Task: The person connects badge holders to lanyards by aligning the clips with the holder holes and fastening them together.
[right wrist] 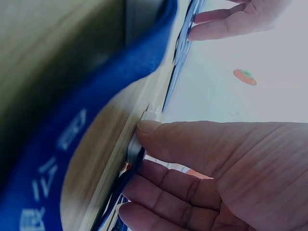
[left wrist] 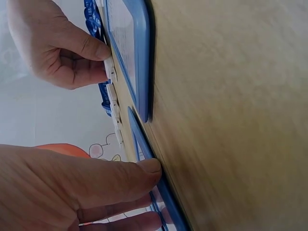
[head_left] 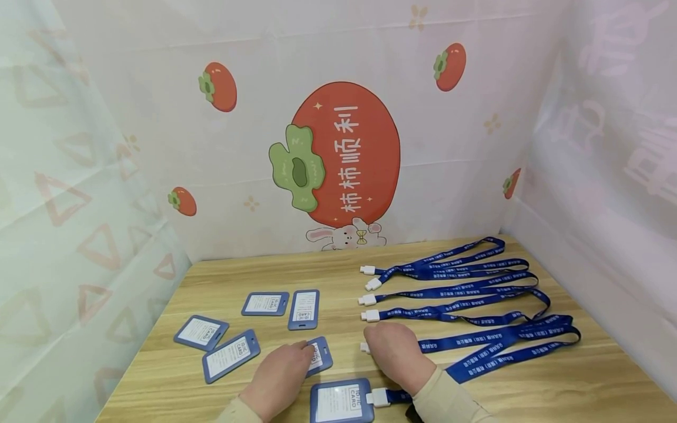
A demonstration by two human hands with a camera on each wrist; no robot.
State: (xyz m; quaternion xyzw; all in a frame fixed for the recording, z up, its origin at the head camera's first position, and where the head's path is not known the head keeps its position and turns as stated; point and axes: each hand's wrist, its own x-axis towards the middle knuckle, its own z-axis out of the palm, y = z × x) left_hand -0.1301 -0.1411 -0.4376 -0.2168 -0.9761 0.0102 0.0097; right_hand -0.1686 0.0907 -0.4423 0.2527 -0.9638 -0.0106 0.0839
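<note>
My left hand (head_left: 282,376) grips a blue ID card holder (head_left: 324,351) lying on the table. In the left wrist view, the thumb sits on one edge of this card holder (left wrist: 168,198) and fingers reach its other side. With my right hand (head_left: 398,355) I pinch the white clip (right wrist: 136,144) of a blue lanyard (head_left: 465,341) at its left end. Between my wrists, toward the near edge, lies another card holder (head_left: 315,405) joined to the white clip (head_left: 381,397) of a lanyard, whose strap runs under my right wrist.
Several blue card holders lie to the left, among them an upright one (head_left: 304,308) and a tilted one (head_left: 231,356). Several blue lanyards (head_left: 455,291) are laid out at the right, white clips facing left. A printed cloth (head_left: 243,158) stands behind the wooden table (head_left: 222,273).
</note>
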